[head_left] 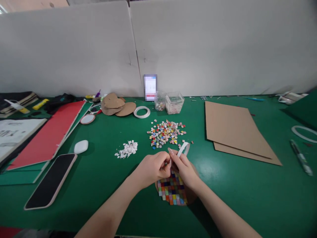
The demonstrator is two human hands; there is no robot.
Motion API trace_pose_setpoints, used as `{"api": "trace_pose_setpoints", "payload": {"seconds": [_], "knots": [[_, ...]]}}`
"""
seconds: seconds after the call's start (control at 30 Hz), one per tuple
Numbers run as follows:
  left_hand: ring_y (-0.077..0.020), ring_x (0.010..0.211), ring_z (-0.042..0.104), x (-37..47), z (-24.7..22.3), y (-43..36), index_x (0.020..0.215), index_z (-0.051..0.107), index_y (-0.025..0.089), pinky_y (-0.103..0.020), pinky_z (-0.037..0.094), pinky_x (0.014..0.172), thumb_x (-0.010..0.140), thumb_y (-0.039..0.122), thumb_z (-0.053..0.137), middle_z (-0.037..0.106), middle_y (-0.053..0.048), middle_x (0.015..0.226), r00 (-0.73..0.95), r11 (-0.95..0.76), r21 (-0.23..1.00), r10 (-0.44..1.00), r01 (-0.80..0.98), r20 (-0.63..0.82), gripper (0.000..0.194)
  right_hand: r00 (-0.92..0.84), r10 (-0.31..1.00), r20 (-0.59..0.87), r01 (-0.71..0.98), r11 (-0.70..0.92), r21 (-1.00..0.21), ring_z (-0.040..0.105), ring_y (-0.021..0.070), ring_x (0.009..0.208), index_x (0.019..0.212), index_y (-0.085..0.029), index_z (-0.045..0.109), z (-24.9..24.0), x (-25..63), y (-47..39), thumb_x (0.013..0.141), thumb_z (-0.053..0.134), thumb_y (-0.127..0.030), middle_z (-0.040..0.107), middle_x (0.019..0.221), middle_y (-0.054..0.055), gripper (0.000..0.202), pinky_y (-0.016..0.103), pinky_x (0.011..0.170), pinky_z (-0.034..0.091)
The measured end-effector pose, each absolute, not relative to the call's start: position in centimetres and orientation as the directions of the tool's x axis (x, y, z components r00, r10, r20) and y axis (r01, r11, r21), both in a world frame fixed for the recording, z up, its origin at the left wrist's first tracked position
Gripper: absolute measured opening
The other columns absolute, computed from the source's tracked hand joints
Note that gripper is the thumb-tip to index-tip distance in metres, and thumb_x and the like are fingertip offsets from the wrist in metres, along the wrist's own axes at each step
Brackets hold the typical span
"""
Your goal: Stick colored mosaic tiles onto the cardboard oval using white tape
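My left hand (156, 167) is closed in a pinch, its fingertips meeting those of my right hand; what lies between them is hidden. My right hand (187, 170) is closed on a narrow roll of white tape (185, 149), whose loop stands up above the fingers. Beneath both hands lies a mosaic of small coloured square tiles (170, 191) on a round brown base, partly covered by the hands. Just beyond them is a heap of loose coloured tiles (165, 133). To the left sits a small pile of white paper scraps (127, 149).
Brown cardboard sheets (232, 132) lie at right, near a pen (300, 157). At left are a phone (51, 181), a white earbud case (81, 146) and a red board (49, 135). Cardboard discs (126, 109), a white ring (142, 112) and clear tubs (174, 103) stand behind.
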State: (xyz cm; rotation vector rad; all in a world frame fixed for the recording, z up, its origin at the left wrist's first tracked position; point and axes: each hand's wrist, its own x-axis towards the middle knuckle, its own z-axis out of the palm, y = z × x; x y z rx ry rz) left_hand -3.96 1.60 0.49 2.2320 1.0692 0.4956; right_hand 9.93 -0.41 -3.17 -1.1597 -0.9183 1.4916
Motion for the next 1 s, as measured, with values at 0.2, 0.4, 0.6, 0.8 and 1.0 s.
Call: {"api": "trace_pose_setpoints", "payload": {"seconds": [0.2, 0.4, 0.6, 0.8, 1.0], "knots": [[-0.0066, 0.049, 0.034, -4.22, 0.77, 1.61, 0.070, 0.040, 0.019, -0.018, 0.027, 0.048, 0.068, 0.013, 0.042, 0.037, 0.007, 0.057, 0.614, -0.485, 0.666, 0.788, 0.567, 0.052, 0.006, -0.075, 0.960, -0.269, -0.286, -0.279, -0.917, 0.034, 0.0094, 0.052, 0.067, -0.018, 0.054, -3.11, 9.77, -0.50, 0.074, 0.058, -0.053, 0.037, 0.057, -0.005, 0.036, 0.020, 0.050, 0.035], [-0.0072, 0.048, 0.034, -4.37, 0.87, 1.53, 0.072, 0.041, 0.019, -0.019, 0.027, 0.048, 0.073, 0.015, 0.041, 0.037, 0.007, 0.056, 0.632, -0.475, 0.680, 0.774, 0.558, 0.021, 0.004, -0.033, 0.963, -0.267, -0.255, -0.267, -0.929, 0.040, 0.0106, 0.055, 0.070, -0.018, 0.059, -2.81, 9.76, -0.57, 0.072, 0.059, -0.055, 0.043, 0.060, -0.003, 0.037, 0.021, 0.051, 0.039], [-0.0078, 0.046, 0.033, -4.16, 0.73, 1.63, 0.070, 0.040, 0.019, -0.020, 0.025, 0.047, 0.078, 0.019, 0.037, 0.034, 0.007, 0.053, 0.626, -0.492, 0.643, 0.779, 0.588, 0.023, 0.008, 0.002, 0.977, -0.214, -0.143, -0.212, -0.967, 0.048, 0.0151, 0.066, 0.078, -0.019, 0.063, -2.81, 9.94, -0.63, 0.075, 0.055, -0.054, 0.053, 0.070, 0.001, 0.036, 0.024, 0.061, 0.044], [-0.0078, 0.047, 0.032, -4.21, 0.49, 1.62, 0.070, 0.040, 0.019, -0.021, 0.024, 0.047, 0.078, 0.018, 0.038, 0.034, 0.006, 0.055, 0.621, -0.511, 0.604, 0.783, 0.611, 0.034, 0.008, -0.017, 0.991, -0.135, -0.047, -0.136, -0.990, 0.046, 0.0145, 0.064, 0.068, -0.020, 0.058, -3.29, 10.11, -0.53, 0.079, 0.051, -0.051, 0.051, 0.066, 0.000, 0.033, 0.024, 0.060, 0.042], [-0.0080, 0.047, 0.032, -4.08, 0.33, 1.62, 0.070, 0.038, 0.019, -0.021, 0.024, 0.047, 0.078, 0.017, 0.038, 0.033, 0.006, 0.056, 0.617, -0.517, 0.587, 0.786, 0.623, 0.039, 0.008, -0.145, 0.985, -0.094, -0.073, -0.105, -0.992, 0.032, 0.0096, 0.053, 0.068, -0.019, 0.048, -3.15, 10.04, -0.18, 0.084, 0.046, -0.048, 0.036, 0.059, -0.005, 0.034, 0.021, 0.050, 0.034]]}}
